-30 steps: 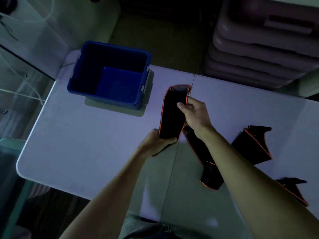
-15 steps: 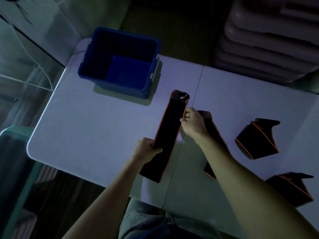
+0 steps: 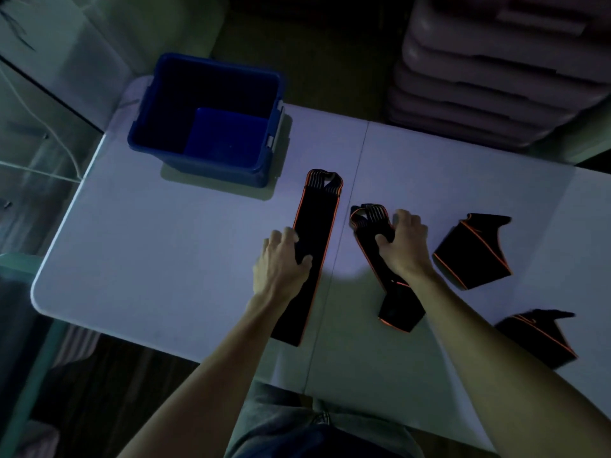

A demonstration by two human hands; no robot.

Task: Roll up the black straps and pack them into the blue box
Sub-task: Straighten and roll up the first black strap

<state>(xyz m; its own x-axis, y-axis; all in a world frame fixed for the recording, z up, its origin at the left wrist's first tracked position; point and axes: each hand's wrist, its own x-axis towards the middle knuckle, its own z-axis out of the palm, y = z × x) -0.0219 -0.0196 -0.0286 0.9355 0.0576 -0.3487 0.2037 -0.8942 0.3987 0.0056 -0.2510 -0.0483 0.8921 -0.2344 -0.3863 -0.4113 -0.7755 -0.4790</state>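
Note:
A long black strap (image 3: 319, 223) with orange edging lies flat and straight on the white table (image 3: 165, 259), its looped end pointing at the blue box (image 3: 198, 166). My left hand (image 3: 281, 262) grips its left edge at mid-length, thumb on top. My right hand (image 3: 405, 247) holds a second black strap (image 3: 398, 312) near its looped end, just right of the table seam. Two more folded black straps (image 3: 472, 252) (image 3: 542, 338) lie further right. The blue box is open at the far left, and I see nothing inside it.
A stack of pale plastic lids or trays (image 3: 496, 77) stands beyond the table's far right edge. A glass-topped surface (image 3: 39, 127) with cables sits to the left. The near table edge runs just above my lap.
The long strap went from being held up in both hands to lying stretched flat on the table. My right hand let it go and moved right onto the second strap.

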